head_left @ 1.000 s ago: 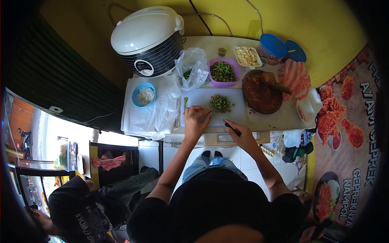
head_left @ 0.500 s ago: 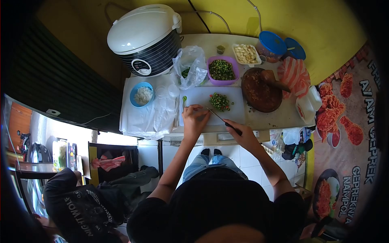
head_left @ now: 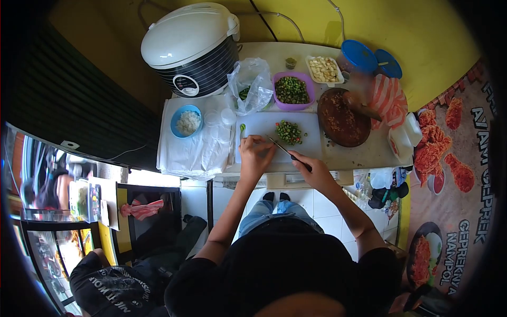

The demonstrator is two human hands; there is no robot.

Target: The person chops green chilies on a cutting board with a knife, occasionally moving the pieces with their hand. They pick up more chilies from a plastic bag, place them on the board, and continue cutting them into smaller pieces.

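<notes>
My right hand [head_left: 317, 171] is closed round the dark handle of a knife [head_left: 282, 148], whose blade slants up and left over the front of a white cutting board [head_left: 256, 121]. Close to the blade, my left hand [head_left: 256, 156] has its fingers bent and pinched together. Whatever they hold is too small to make out. Behind the blade lies a heap of chopped green and red chillies [head_left: 288, 132] on the board. A short green chilli piece [head_left: 242, 128] rests near the board's left edge.
Behind the board stand a purple tub of chopped green pieces [head_left: 294, 90], a plastic bag [head_left: 250, 87] and a garlic tray [head_left: 324, 70]. A stone mortar [head_left: 343, 119] with a pestle is right. A blue rice bowl [head_left: 187, 121] and rice cooker [head_left: 190, 50] are left. Another person [head_left: 113, 285] is lower left.
The knife blade has tilted a little and its tip has shifted slightly left and up. Both hands stay almost in place. The person at lower left has moved lower in view.
</notes>
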